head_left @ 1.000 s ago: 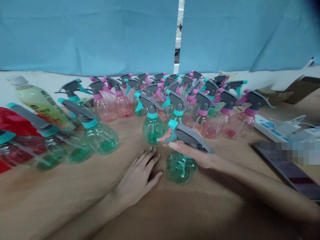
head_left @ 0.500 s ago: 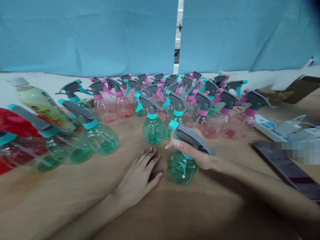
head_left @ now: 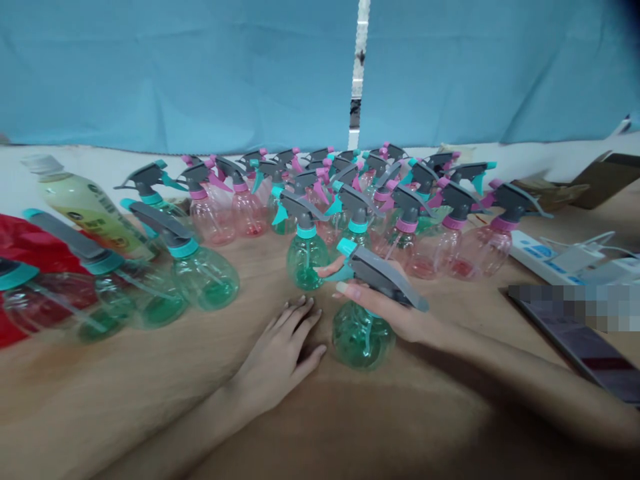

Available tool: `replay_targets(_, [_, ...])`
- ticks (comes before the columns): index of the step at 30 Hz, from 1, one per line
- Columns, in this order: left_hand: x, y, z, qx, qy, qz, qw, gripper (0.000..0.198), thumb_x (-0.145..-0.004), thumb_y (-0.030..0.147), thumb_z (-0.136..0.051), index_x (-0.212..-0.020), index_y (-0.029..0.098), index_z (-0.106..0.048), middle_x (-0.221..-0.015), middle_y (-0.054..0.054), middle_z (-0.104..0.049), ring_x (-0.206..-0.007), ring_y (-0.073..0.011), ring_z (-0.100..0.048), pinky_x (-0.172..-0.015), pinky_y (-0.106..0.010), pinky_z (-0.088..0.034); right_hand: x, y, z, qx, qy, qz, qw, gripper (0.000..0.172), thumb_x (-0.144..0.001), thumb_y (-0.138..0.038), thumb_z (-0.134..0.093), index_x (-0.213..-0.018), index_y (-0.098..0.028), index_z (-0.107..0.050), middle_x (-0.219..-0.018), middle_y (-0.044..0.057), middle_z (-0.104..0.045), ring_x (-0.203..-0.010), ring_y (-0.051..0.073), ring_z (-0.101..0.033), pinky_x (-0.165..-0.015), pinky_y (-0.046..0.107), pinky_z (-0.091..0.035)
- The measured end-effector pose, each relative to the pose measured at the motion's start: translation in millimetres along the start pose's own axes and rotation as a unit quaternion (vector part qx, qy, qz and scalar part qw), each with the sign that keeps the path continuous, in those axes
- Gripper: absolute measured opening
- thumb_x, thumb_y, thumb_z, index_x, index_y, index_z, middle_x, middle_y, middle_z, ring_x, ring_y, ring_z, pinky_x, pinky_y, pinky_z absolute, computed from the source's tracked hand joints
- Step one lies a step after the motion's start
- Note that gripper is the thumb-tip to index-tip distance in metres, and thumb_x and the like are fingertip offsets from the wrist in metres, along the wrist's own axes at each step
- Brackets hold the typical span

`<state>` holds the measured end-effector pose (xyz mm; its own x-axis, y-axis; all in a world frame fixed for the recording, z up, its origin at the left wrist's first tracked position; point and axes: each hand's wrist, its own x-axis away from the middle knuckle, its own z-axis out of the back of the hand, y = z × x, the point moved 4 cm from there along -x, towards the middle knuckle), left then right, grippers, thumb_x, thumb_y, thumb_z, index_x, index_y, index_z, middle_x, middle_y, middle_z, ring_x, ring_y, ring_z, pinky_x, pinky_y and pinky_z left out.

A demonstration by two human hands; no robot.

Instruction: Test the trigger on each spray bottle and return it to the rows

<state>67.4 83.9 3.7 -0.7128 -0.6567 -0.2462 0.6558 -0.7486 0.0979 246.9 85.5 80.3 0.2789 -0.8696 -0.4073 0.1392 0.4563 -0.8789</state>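
My right hand (head_left: pixel 395 307) is wrapped round the neck of a green spray bottle (head_left: pixel 363 340) with a grey and turquoise spray head. A finger reaches forward to its turquoise trigger (head_left: pixel 343 272), and the thumb lies along the near side. The bottle stands upright on the wooden table (head_left: pixel 280 440). To the left, my left hand (head_left: pixel 283 353) lies flat on the table, palm down with fingers stretched out, holding nothing. Just beyond its fingertips stands another green spray bottle (head_left: pixel 307 263), apart from both hands.
Several pink and green spray bottles (head_left: pixel 249 210) crowd the back of the table. More green ones (head_left: pixel 205 277) stand at left, near a labelled bottle with a white cap (head_left: pixel 95 213) and a red thing (head_left: pixel 50 243). A power strip (head_left: pixel 537 257) and a dark flat device (head_left: pixel 580 353) lie at right.
A finger of my right hand has stretched forward, and the turquoise trigger now stands out from the spray head. My left hand stays flat in the same spot.
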Motion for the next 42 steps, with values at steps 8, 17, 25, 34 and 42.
replay_targets(8, [1.0, -1.3, -1.5, 0.020, 0.006, 0.002, 1.000, 0.049, -0.096, 0.040, -0.045, -0.138, 0.017, -0.039, -0.143, -0.013, -0.043, -0.133, -0.0284, -0.037, -0.107, -0.047, -0.032, 1.4, 3.4, -1.8, -0.014, 0.043, 0.009, 0.999, 0.023, -0.086, -0.035, -0.058, -0.106, -0.024, -0.062, -0.084, 0.001, -0.063, -0.073, 0.016, -0.060, -0.075, 0.034, -0.054])
replay_targets(17, [0.7, -0.2, -2.0, 0.003, -0.009, 0.003, 1.000, 0.048, -0.096, 0.039, -0.046, -0.135, 0.011, -0.043, -0.142, -0.016, -0.044, -0.132, -0.0294, -0.038, -0.106, -0.048, -0.034, 1.7, 2.2, -2.7, 0.007, 0.056, 0.023, 0.998, 0.024, -0.087, -0.032, -0.057, -0.109, -0.024, -0.062, -0.079, -0.001, -0.066, -0.066, 0.015, -0.062, -0.082, 0.038, -0.052])
replay_targets(25, [0.0, 0.7, -0.4, 0.003, -0.011, 0.008, 1.000, 0.048, -0.096, 0.039, -0.046, -0.134, 0.011, -0.044, -0.142, -0.016, -0.043, -0.133, -0.0293, -0.037, -0.106, -0.048, -0.034, 1.4, 2.7, -2.4, 0.002, 0.070, 0.028, 0.997, 0.029, -0.086, -0.032, -0.059, -0.113, -0.024, -0.062, -0.085, 0.001, -0.069, -0.072, 0.017, -0.064, -0.078, 0.037, -0.053])
replay_targets(34, [1.1, 0.7, -2.8, -0.002, -0.009, 0.009, 1.000, 0.049, -0.096, 0.041, -0.044, -0.135, 0.011, -0.044, -0.142, -0.015, -0.044, -0.133, -0.0279, -0.037, -0.107, -0.046, -0.032, 2.8, 2.1, -3.8, 0.016, 0.076, 0.023, 0.997, 0.027, -0.087, -0.034, -0.058, -0.111, -0.024, -0.063, -0.075, 0.000, -0.067, -0.082, 0.022, -0.065, -0.084, 0.042, -0.052])
replay_targets(42, [1.2, 1.2, -1.6, -0.001, -0.015, 0.013, 1.000, 0.049, -0.096, 0.041, -0.045, -0.135, 0.012, -0.043, -0.143, -0.014, -0.043, -0.133, -0.0274, -0.037, -0.107, -0.045, -0.032, 2.4, 0.6, -2.4, 0.002, 0.076, 0.023, 0.997, 0.027, -0.085, -0.032, -0.060, -0.110, -0.024, -0.063, -0.086, 0.002, -0.069, -0.086, 0.022, -0.065, -0.085, 0.044, -0.053])
